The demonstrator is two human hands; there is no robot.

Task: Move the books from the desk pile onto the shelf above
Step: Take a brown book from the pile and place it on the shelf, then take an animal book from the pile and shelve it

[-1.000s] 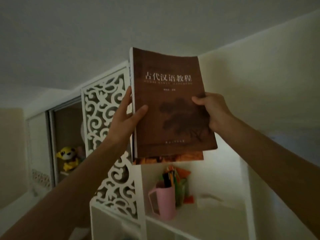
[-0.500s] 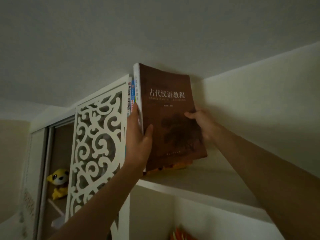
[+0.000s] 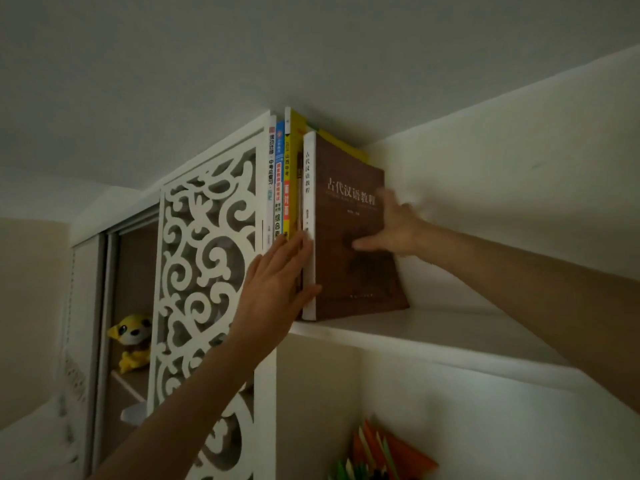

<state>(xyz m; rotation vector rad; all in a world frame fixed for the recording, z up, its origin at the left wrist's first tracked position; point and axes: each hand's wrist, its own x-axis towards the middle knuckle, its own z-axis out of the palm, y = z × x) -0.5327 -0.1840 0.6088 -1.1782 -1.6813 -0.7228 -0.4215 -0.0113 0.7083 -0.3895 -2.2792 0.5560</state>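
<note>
**Brown book upright on top shelf, both hands on it**

The brown book stands upright on the top shelf, its lower edge resting on the shelf board, white spine facing out, front cover turned to the right. It sits at the right end of a row of upright books: white, blue and yellow spines, pressed close together, the leftmost against the white fretwork panel. A thin book between the yellow one and the brown one is largely hidden.

The left hand is laid flat with straight fingers against the spines at the lower part of the row, thumb touching the brown book's spine; it grips nothing. The right hand is spread open against the brown book's front cover, fingers extended, thumb pointing left across the cover; motion blur hides the fingertips.

The shelf to the right of the brown book shows bare white board up to the wall.

In the compartment below, orange and green paper items show at the frame's lower edge; their container is out of view. In the darker cabinet on the left, a yellow plush toy sits on a shelf.
</note>
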